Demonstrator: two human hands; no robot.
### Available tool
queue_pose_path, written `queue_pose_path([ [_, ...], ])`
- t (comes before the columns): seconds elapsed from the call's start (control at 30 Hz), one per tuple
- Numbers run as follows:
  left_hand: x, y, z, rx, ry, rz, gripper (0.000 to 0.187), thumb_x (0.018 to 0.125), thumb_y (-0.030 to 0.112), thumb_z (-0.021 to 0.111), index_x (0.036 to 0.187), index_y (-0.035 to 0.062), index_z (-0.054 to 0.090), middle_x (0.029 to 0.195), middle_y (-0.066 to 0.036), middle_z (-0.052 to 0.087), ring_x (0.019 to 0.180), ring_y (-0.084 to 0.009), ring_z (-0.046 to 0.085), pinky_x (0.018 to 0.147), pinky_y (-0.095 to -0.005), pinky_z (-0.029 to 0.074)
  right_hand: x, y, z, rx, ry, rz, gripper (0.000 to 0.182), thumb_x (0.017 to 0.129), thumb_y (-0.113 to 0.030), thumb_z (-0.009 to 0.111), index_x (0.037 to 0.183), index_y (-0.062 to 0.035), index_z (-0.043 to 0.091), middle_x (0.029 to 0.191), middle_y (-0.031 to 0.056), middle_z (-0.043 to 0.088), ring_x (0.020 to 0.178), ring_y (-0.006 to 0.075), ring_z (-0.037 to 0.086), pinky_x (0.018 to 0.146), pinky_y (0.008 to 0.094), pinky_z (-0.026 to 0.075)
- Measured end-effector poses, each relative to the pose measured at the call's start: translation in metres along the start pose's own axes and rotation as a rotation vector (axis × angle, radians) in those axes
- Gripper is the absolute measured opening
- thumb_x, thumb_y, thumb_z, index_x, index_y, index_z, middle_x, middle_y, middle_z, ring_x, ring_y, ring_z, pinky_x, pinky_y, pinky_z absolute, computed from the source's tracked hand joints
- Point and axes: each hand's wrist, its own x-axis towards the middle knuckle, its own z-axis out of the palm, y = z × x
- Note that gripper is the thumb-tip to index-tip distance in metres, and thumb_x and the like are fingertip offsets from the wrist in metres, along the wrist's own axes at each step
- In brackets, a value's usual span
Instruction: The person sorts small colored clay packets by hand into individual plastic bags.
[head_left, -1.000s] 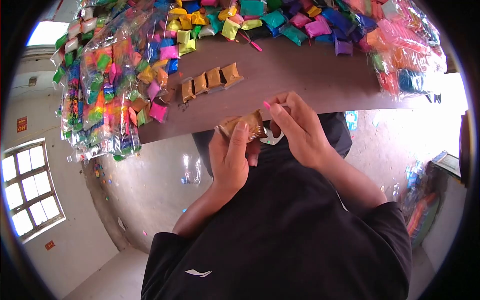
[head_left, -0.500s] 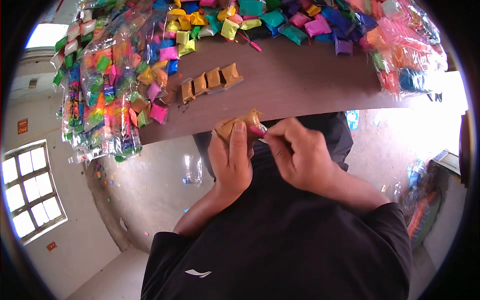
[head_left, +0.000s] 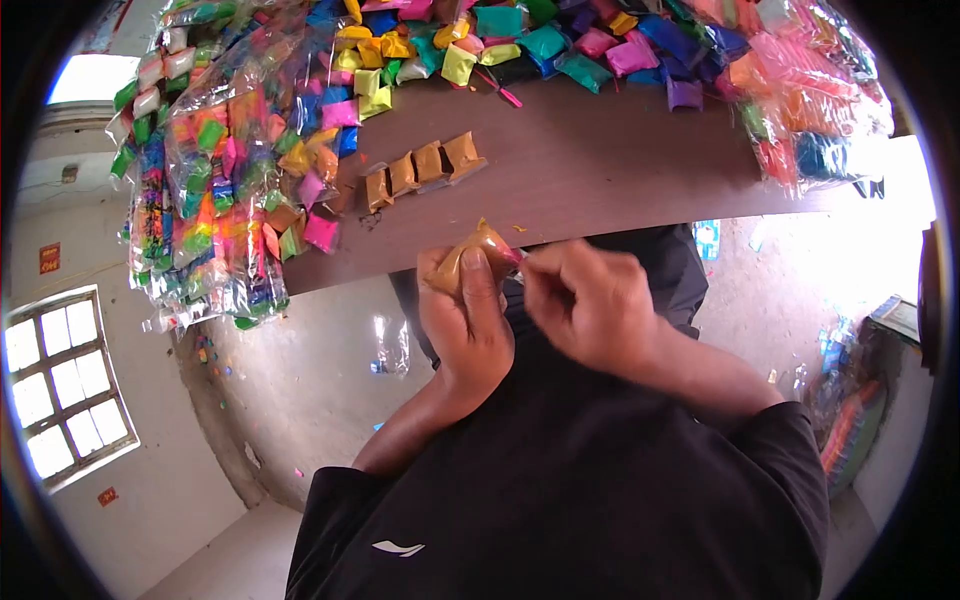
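Note:
My left hand point(head_left: 470, 310) grips a brown clay piece point(head_left: 464, 262) at the table's near edge, its thumb lying along the top. A thin yellowish tip sticks up from the piece. My right hand point(head_left: 590, 300) is closed beside it, pinching something small with pink on it against the clay's right side; fingers and blur partly hide it. Several wrapped brown packets point(head_left: 428, 163) lie in a row on the table beyond my hands. A small yellowish scrap point(head_left: 519, 229) lies near the edge.
Clear bags of colourful packets point(head_left: 215, 190) cover the left of the brown table point(head_left: 620, 160). Loose coloured packets point(head_left: 585, 70) line its far side, near a pink-handled tool point(head_left: 510, 97). More plastic bags point(head_left: 800, 90) stand at the right.
The brown piece has turned, its tip now pointing up and further left. The pink item has moved against the clay. A small yellowish scrap now shows on the table.

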Motion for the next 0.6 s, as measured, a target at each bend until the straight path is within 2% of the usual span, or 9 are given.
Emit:
queue_pose_path([
  [0.07,0.003,-0.006,0.002,0.086,0.035,0.210,0.016,0.111,0.018,0.047,0.108,0.0025,0.050,0.079,0.001,0.055,0.059,-0.0018,0.044,0.053,-0.0185,0.034,-0.004,-0.012,0.003,0.079,-0.069,-0.040,0.015,0.086,-0.002,0.074,0.091,-0.0038,0.060,0.069,0.0147,0.062,0.060,0.0345,0.066,0.054,0.0409,0.051],
  [0.2,-0.001,0.001,0.001,-0.009,0.074,0.009,0.016,0.110,0.022,0.051,0.099,0.0113,0.049,0.074,0.002,0.052,0.053,-0.0045,0.042,0.044,-0.0219,0.032,0.007,0.014,0.003,-0.007,0.011,0.097,0.014,0.085,0.000,0.072,0.091,-0.0023,0.059,0.071,0.0147,0.064,0.060,0.0334,0.066,0.054,0.0386,0.052],
  [0.23,0.000,0.007,0.000,-0.072,0.068,-0.043,0.016,0.110,0.023,0.051,0.099,0.0113,0.049,0.074,0.002,0.053,0.052,-0.0044,0.043,0.044,-0.0216,0.033,0.004,0.011,-0.002,0.047,-0.041,0.163,0.013,0.087,0.001,0.071,0.092,-0.0017,0.060,0.074,0.0148,0.066,0.061,0.0291,0.069,0.055,0.0347,0.052],
  [0.27,0.000,0.012,0.000,-0.135,0.067,-0.096,0.017,0.109,0.024,0.052,0.099,0.0113,0.050,0.073,0.002,0.054,0.052,-0.0044,0.044,0.043,-0.0212,0.033,0.005,0.003,-0.003,0.052,-0.045,0.165,0.013,0.087,0.001,0.071,0.092,-0.0017,0.060,0.074,0.0148,0.066,0.061,0.0291,0.069,0.055,0.0347,0.052],
  [0.33,-0.001,0.022,0.002,-0.121,0.095,-0.110,0.017,0.109,0.025,0.053,0.099,0.0113,0.050,0.072,0.002,0.054,0.051,-0.0044,0.045,0.043,-0.0208,0.033,0.005,-0.010,-0.005,0.266,0.009,0.232,0.010,0.091,0.002,0.070,0.094,-0.0002,0.061,0.074,0.0112,0.066,0.063,0.0167,0.068,0.058,0.0292,0.051],
  [0.37,0.000,0.023,0.002,-0.111,0.119,-0.119,0.018,0.109,0.026,0.053,0.099,0.0114,0.050,0.072,0.002,0.055,0.050,-0.0045,0.046,0.043,-0.0204,0.033,0.004,-0.011,-0.004,0.268,0.009,0.231,0.010,0.091,0.002,0.070,0.094,-0.0002,0.061,0.074,0.0112,0.066,0.063,0.0167,0.068,0.058,0.0292,0.051],
  [0.43,-0.002,0.021,0.002,-0.109,0.121,-0.100,0.018,0.109,0.026,0.054,0.099,0.0113,0.050,0.071,0.002,0.055,0.049,-0.0046,0.046,0.043,-0.0204,0.033,0.001,-0.013,-0.003,0.524,0.037,0.292,0.009,0.101,-0.002,0.065,0.096,0.0005,0.057,0.072,-0.0009,0.060,0.063,0.0015,0.051,0.056,0.0208,0.040],
  [0.57,-0.002,0.019,0.000,-0.047,0.111,0.004,0.019,0.109,0.026,0.053,0.098,0.0110,0.049,0.069,0.002,0.055,0.048,-0.0048,0.047,0.043,-0.0203,0.033,0.000,-0.022,-0.013,0.559,-0.104,0.357,0.009,0.102,-0.003,0.064,0.096,-0.0001,0.058,0.072,-0.0033,0.059,0.062,0.0010,0.047,0.056,0.0199,0.037],
  [0.6,-0.002,0.019,0.000,-0.047,0.111,0.003,0.019,0.109,0.026,0.053,0.098,0.0110,0.049,0.069,0.002,0.055,0.048,-0.0048,0.047,0.043,-0.0203,0.033,0.001,-0.022,-0.014,0.544,-0.109,0.382,0.007,0.099,-0.001,0.065,0.095,0.0009,0.059,0.073,0.0016,0.062,0.064,0.0029,0.054,0.057,0.0220,0.042],
])
